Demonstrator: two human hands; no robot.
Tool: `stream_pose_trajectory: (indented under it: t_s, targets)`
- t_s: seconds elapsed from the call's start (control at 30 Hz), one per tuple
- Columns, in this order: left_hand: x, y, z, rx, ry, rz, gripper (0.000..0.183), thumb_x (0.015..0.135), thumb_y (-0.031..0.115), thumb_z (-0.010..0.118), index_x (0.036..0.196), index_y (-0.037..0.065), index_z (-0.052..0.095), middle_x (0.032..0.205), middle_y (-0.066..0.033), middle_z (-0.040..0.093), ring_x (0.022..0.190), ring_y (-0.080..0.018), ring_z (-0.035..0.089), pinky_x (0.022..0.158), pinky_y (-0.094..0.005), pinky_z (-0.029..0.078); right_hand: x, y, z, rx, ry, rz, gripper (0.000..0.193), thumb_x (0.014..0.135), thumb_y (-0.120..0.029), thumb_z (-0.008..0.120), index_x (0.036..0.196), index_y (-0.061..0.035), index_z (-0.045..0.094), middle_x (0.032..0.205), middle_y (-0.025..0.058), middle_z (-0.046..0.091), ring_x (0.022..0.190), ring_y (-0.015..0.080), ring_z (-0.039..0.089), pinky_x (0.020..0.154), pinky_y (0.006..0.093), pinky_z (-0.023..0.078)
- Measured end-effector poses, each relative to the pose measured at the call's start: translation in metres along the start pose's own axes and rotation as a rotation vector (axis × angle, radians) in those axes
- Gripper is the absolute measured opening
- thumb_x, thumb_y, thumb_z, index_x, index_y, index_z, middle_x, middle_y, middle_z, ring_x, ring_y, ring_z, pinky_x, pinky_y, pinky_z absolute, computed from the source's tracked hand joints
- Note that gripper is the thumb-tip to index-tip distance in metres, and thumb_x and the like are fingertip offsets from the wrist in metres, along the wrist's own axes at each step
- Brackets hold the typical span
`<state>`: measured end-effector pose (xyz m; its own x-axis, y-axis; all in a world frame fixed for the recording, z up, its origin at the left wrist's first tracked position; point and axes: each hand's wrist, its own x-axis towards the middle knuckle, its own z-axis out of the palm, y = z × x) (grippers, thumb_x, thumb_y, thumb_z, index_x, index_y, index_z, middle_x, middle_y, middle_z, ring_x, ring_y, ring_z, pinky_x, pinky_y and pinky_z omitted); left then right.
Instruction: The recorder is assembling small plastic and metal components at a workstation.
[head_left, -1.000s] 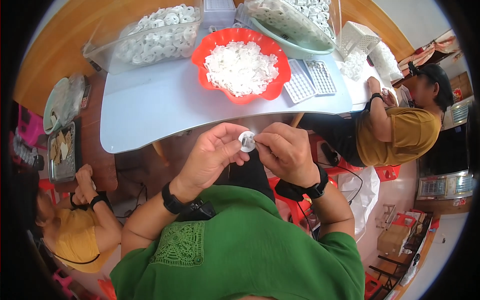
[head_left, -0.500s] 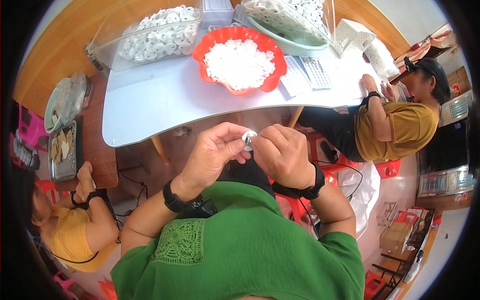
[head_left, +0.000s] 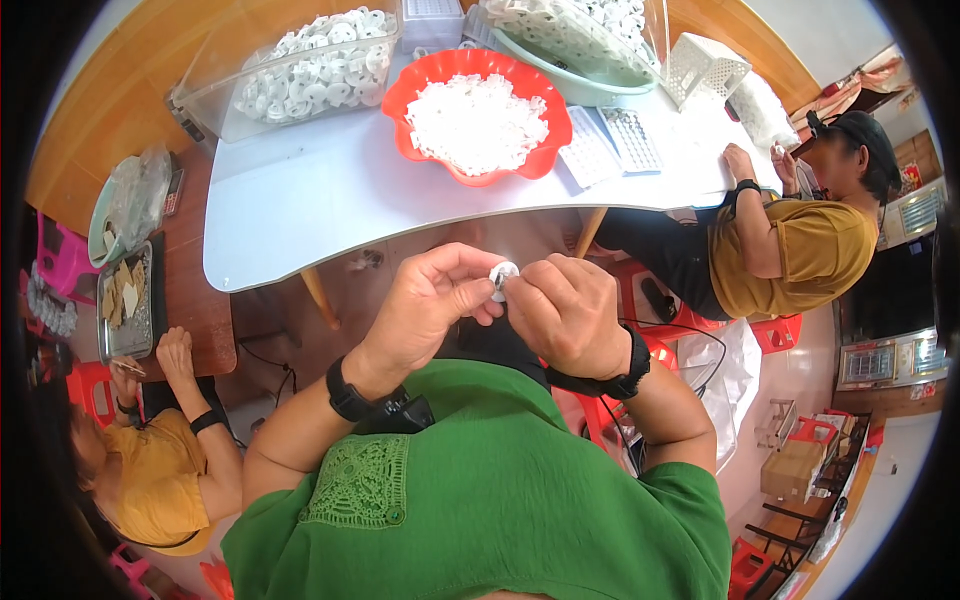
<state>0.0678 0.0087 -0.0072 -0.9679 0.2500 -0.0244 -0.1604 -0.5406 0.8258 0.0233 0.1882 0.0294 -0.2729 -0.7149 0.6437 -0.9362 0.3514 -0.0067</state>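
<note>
A small white round plastic piece (head_left: 504, 270) with a greyish middle is pinched between the thumb and fingers of my left hand (head_left: 432, 292). Against its right edge press the curled fingers of my right hand (head_left: 568, 312); whatever they grip is hidden behind the knuckles. Both hands are held in front of my body, short of the near edge of the white table (head_left: 330, 215). On that table a red wavy-rimmed bowl (head_left: 393, 110) is heaped with small white pieces. A clear bin (head_left: 215, 105) at the back left holds many white round pieces.
A pale green basin (head_left: 600, 95), a white perforated basket (head_left: 708, 68) and gridded trays (head_left: 630, 140) stand toward the back right. A co-worker (head_left: 790, 230) sits at the right, another (head_left: 165, 470) at the left beside a brown table (head_left: 200, 270) with a metal tray (head_left: 147, 335).
The white round piece has turned slightly between my fingers, and my hands have barely shifted. The left co-worker's hands have moved apart; the right co-worker has raised one hand.
</note>
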Motion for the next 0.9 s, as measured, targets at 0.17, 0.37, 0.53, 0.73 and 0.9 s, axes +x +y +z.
stream_pose_trajectory:
  t_s: [0.17,0.37,0.53,0.73,0.9]
  targets:
    - [-0.001,0.001,0.0,0.077,0.001,0.001,0.022,0.089,0.006,0.059,0.109,-0.004,0.058,0.093,-0.0089,0.064,0.076,-0.0117,0.061,0.068,-0.0238,0.052,0.002,0.002,-0.003,0.064,-0.058,0.026,0.02,0.058,0.002,0.064,0.075,-0.002,0.055,0.07,0.0063,0.052,0.053,0.0197,0.052,0.044,0.0315,0.041]
    - [-0.001,0.002,0.001,0.036,-0.029,-0.048,0.025,0.09,0.009,0.059,0.111,-0.004,0.057,0.093,-0.0093,0.064,0.074,-0.0118,0.061,0.066,-0.0243,0.052,0.004,0.009,-0.008,0.3,-0.043,0.141,0.016,0.063,-0.001,0.065,0.07,-0.0032,0.05,0.065,0.0075,0.047,0.054,0.0244,0.053,0.044,0.0353,0.041]
    - [0.0,-0.002,0.0,-0.045,-0.046,-0.061,0.025,0.09,0.01,0.059,0.112,-0.003,0.057,0.094,-0.0094,0.065,0.074,-0.0126,0.062,0.066,-0.0248,0.053,0.001,0.006,-0.008,0.366,-0.032,0.243,0.016,0.066,-0.002,0.065,0.069,-0.0032,0.05,0.063,0.0076,0.048,0.053,0.0246,0.053,0.043,0.0353,0.041]
    - [0.001,-0.003,0.001,-0.021,-0.032,-0.067,0.025,0.09,0.01,0.059,0.111,-0.003,0.057,0.094,-0.0093,0.065,0.074,-0.0123,0.062,0.066,-0.0245,0.053,-0.001,0.002,-0.003,0.225,0.003,0.158,0.017,0.063,-0.001,0.064,0.068,-0.0036,0.048,0.063,0.0071,0.045,0.052,0.0244,0.051,0.044,0.0363,0.04]
    - [0.0,-0.004,0.001,0.029,-0.006,-0.063,0.024,0.09,0.009,0.058,0.111,-0.003,0.058,0.093,-0.0085,0.065,0.074,-0.0122,0.062,0.065,-0.024,0.052,-0.001,-0.003,-0.005,0.203,-0.059,0.216,0.014,0.065,0.001,0.063,0.071,-0.0033,0.051,0.064,0.0079,0.048,0.052,0.025,0.052,0.044,0.0356,0.041]
